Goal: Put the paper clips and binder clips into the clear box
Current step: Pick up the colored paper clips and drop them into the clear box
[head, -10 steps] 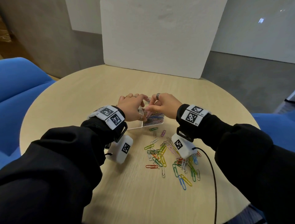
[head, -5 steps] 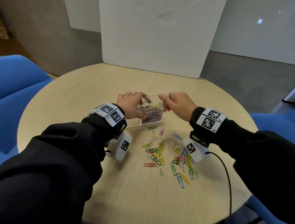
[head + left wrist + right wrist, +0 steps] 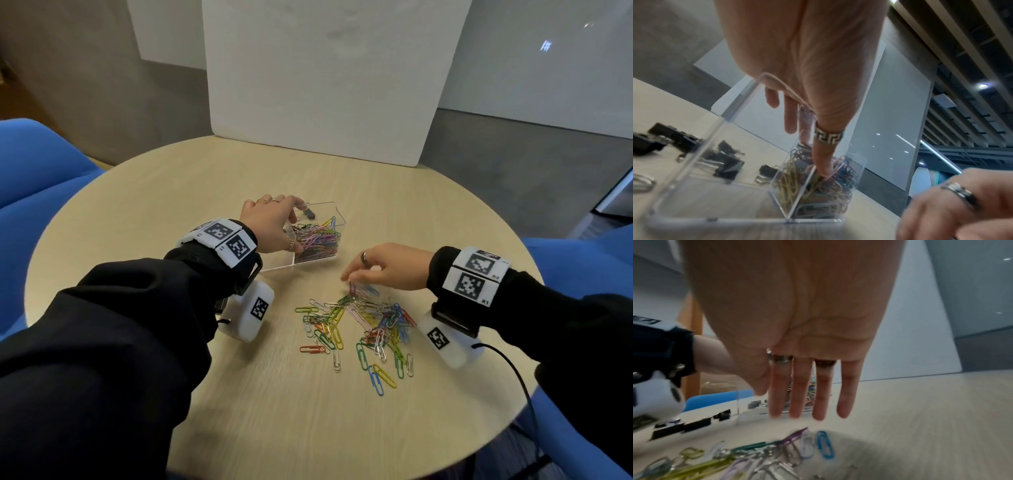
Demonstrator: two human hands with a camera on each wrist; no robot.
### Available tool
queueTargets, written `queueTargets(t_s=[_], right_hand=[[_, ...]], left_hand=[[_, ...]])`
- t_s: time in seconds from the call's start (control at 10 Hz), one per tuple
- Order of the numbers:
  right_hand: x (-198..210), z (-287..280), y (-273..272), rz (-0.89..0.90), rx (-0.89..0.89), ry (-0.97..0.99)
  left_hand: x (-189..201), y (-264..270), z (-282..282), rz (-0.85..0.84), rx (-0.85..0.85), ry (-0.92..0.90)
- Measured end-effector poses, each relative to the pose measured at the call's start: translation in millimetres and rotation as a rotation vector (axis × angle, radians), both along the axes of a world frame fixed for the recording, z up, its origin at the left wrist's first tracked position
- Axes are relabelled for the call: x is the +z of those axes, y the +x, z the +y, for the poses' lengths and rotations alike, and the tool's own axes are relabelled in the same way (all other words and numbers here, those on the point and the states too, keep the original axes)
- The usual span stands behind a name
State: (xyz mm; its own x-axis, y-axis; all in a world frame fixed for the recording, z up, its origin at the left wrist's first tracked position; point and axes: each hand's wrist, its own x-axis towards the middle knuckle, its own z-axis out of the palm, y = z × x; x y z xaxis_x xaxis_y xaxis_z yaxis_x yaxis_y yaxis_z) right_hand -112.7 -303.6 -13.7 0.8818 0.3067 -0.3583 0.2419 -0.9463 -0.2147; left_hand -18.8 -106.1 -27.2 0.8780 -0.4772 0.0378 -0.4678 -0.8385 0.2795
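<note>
The clear box (image 3: pixel 278 263) stands at the table's middle; its right compartment is packed with coloured paper clips (image 3: pixel 318 240). My left hand (image 3: pixel 270 222) arches over the box, fingers over the far rim and thumb (image 3: pixel 823 162) down at the clips inside. A black binder clip (image 3: pixel 310 214) lies just beyond the box, and more binder clips (image 3: pixel 727 168) show through the wall. My right hand (image 3: pixel 394 267) hovers with straight fingers (image 3: pixel 819 394) and holds nothing, its tips over the far edge of the loose paper clips (image 3: pixel 363 318).
The round wooden table (image 3: pixel 171 192) has a white foam board (image 3: pixel 325 85) standing at its far edge. Blue chairs (image 3: pixel 37 164) flank it left and right. A black cable (image 3: pixel 524 383) runs from my right wrist off the near right edge.
My right hand left the box and came down and right to the loose paper clips. My left hand stayed on the box.
</note>
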Motion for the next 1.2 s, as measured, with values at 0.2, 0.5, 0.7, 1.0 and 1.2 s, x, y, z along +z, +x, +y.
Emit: queueTargets(t_s=[0.2, 0.5, 0.7, 1.0, 1.2], right_hand=[[-15.1, -5.9, 10.6, 0.041, -0.121, 0.001], [-24.8, 8.1, -12.8, 0.161, -0.048, 0.025], [-25.0, 9.7, -18.7, 0.116, -0.044, 0.096], [-27.5, 13.6, -15.0, 0.075, -0.079, 0.127], [-25.9, 14.6, 0.8, 0.081, -0.108, 0.129]], left_hand=[[0.1, -1.7, -0.6, 0.002, 0.001, 0.002], [-0.4, -0.2, 0.0, 0.006, 0.003, -0.002], [-0.6, -0.9, -0.3, 0.008, 0.003, -0.007], [-0.2, -2.4, -1.2, 0.011, 0.002, -0.011], [0.7, -3.1, -1.0, 0.006, -0.003, -0.018]])
